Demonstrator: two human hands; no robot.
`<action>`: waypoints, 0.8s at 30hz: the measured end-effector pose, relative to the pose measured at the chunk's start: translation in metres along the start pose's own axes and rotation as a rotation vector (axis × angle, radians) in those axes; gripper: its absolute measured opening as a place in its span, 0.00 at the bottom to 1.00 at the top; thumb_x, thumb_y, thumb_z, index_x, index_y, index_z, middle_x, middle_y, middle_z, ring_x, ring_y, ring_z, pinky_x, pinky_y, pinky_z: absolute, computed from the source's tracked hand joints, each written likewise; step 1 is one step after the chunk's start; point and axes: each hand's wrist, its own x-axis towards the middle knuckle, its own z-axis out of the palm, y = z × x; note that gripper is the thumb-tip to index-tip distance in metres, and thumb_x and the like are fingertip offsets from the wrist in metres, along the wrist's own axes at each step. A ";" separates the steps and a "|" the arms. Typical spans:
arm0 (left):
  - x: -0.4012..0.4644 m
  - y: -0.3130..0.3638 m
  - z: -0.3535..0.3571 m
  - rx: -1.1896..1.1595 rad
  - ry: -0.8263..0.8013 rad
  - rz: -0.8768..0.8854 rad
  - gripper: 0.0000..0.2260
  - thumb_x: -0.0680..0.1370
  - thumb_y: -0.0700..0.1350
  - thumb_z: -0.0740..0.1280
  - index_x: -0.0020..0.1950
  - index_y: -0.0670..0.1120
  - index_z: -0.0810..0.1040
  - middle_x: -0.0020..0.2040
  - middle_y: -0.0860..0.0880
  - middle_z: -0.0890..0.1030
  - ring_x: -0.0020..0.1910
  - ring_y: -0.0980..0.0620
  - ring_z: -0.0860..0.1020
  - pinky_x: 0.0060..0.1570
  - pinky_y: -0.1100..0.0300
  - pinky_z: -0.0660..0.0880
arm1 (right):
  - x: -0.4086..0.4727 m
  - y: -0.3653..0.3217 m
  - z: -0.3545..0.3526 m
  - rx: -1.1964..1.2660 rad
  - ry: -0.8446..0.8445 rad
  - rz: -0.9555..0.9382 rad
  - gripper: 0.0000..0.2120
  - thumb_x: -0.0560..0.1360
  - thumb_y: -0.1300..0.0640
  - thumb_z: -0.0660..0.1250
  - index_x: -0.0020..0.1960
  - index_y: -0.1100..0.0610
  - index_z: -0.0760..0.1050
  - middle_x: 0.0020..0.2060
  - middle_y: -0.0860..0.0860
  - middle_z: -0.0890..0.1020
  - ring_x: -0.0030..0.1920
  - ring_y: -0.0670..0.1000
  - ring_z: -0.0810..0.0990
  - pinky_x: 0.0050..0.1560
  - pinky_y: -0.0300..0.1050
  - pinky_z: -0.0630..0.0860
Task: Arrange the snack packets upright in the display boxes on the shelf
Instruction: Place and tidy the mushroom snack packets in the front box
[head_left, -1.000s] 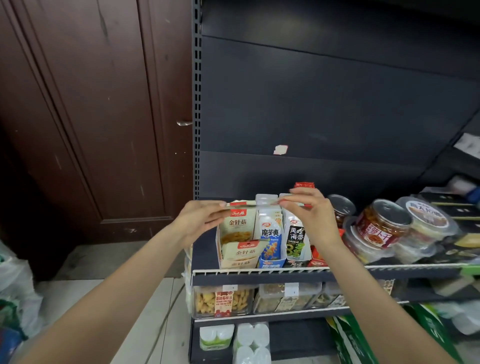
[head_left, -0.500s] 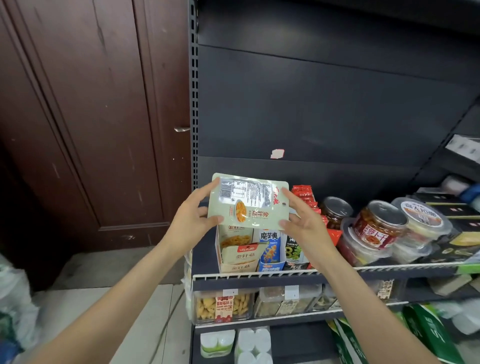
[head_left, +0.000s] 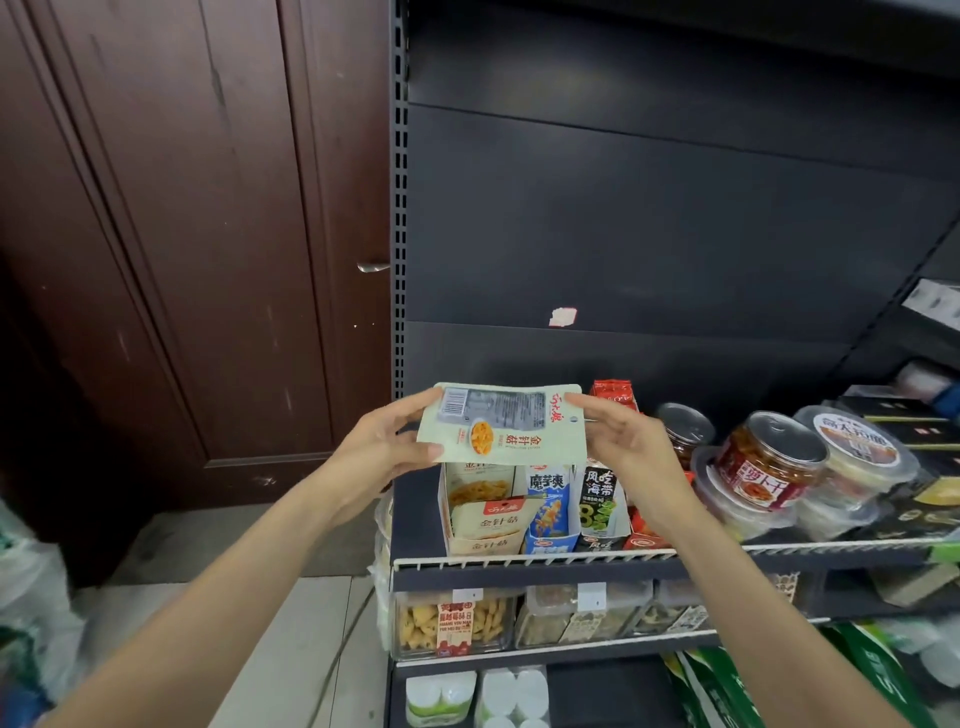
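Note:
A pale green snack packet (head_left: 506, 423) is held flat and upside down above the display boxes, its printed back facing me. My left hand (head_left: 382, 444) pinches its left edge and my right hand (head_left: 621, 441) holds its right edge. Directly below stands a cream display box (head_left: 480, 506) with one matching packet leaning in its front. To the right are a blue display box (head_left: 550, 506), a black and green one (head_left: 602, 501) and a red one (head_left: 641, 532), all on the dark shelf (head_left: 571, 558).
Round lidded jars (head_left: 763, 462) and tubs (head_left: 857, 447) crowd the shelf to the right. Red packets (head_left: 613, 395) stand behind the boxes. A lower shelf holds clear tubs of snacks (head_left: 454, 621). A brown wooden door (head_left: 182, 234) is on the left, and plastic bags (head_left: 31, 613) lie on the floor.
Both hands have lifted the pale green packet up out of the cream box area and turned it flat above the boxes; since half a second ago it has hardly moved.

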 end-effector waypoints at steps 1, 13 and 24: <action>0.001 -0.001 -0.002 -0.041 -0.020 -0.025 0.25 0.74 0.29 0.65 0.65 0.51 0.73 0.59 0.50 0.80 0.56 0.53 0.80 0.48 0.64 0.78 | 0.002 -0.001 0.000 -0.139 0.004 -0.040 0.20 0.75 0.71 0.62 0.53 0.47 0.78 0.54 0.47 0.82 0.54 0.44 0.80 0.54 0.41 0.79; 0.036 -0.032 -0.002 0.068 0.223 -0.301 0.14 0.80 0.49 0.62 0.63 0.45 0.74 0.57 0.46 0.80 0.55 0.51 0.79 0.52 0.61 0.75 | 0.042 0.016 0.012 -0.711 0.063 -0.268 0.08 0.75 0.61 0.68 0.52 0.58 0.82 0.46 0.51 0.83 0.45 0.47 0.80 0.47 0.35 0.76; 0.068 -0.055 0.000 0.230 0.157 -0.364 0.21 0.81 0.58 0.54 0.72 0.55 0.65 0.73 0.52 0.66 0.69 0.48 0.67 0.63 0.55 0.65 | 0.092 0.052 0.038 -0.889 -0.300 -0.136 0.10 0.76 0.57 0.66 0.56 0.54 0.81 0.50 0.49 0.82 0.51 0.49 0.79 0.52 0.48 0.77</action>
